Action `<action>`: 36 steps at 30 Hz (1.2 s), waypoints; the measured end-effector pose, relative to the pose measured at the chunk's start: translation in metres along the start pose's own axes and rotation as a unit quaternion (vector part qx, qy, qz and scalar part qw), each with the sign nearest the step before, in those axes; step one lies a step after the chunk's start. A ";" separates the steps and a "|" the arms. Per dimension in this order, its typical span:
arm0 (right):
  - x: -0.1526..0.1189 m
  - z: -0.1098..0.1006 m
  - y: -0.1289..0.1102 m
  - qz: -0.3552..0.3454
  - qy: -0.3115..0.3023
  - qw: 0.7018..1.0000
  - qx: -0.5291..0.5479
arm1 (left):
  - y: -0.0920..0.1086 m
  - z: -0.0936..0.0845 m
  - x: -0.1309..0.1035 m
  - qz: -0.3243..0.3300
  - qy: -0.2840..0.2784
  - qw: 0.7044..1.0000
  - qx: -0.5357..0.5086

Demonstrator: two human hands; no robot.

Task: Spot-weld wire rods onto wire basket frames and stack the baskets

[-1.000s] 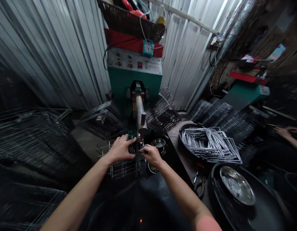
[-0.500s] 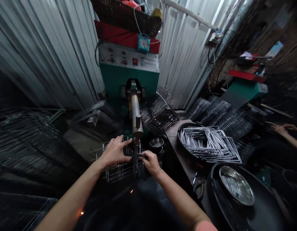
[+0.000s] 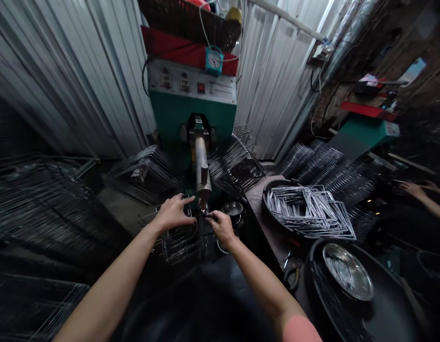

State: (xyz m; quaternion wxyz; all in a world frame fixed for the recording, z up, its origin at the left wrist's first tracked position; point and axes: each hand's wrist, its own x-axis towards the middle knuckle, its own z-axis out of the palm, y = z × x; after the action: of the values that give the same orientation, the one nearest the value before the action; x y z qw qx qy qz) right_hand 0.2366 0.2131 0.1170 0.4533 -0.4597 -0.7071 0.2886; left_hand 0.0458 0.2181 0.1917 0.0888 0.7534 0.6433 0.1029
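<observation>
Under the grey metal welding arm (image 3: 201, 173), your left hand (image 3: 173, 213) grips the shiny wire basket frame (image 3: 177, 242); your right hand (image 3: 222, 227) pinches a thin wire. It looks light, stiff, springy; hold its rim wires.

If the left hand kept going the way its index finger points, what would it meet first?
Probably the welder's electrode tip: the left hand on the wire rack points right at it. Depth is unclear.

Bare forearms, a salmon-pink short sleeve (image 3: 301, 329) on the right arm
</observation>
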 end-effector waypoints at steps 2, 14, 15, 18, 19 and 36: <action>0.006 0.002 0.001 0.010 0.000 1.000 -0.013 | -0.001 0.000 0.005 -0.004 0.006 1.000 0.002; -0.043 -0.022 0.000 0.130 0.025 0.987 0.088 | -0.004 0.005 0.008 -0.023 0.020 0.999 -0.023; -0.059 -0.028 0.002 0.169 0.018 0.980 0.102 | -0.005 0.005 0.008 -0.025 0.016 0.999 -0.028; -0.109 -0.044 0.010 0.327 -0.034 0.925 0.192 | -0.005 0.007 0.005 -0.026 -0.015 0.998 -0.059; -0.124 -0.048 0.012 0.375 -0.051 0.898 0.224 | -0.004 0.008 0.003 -0.023 -0.023 0.997 -0.068; -0.197 -0.061 0.014 0.429 0.062 0.829 0.352 | 0.015 0.001 -0.021 0.016 -0.001 1.000 -0.004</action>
State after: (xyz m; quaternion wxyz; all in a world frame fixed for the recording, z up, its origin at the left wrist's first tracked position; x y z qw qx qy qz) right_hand 0.3304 0.0388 0.0572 0.4576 -0.5429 -0.2594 0.6546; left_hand 0.0568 0.1950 0.1933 0.0907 0.7634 0.6307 0.1063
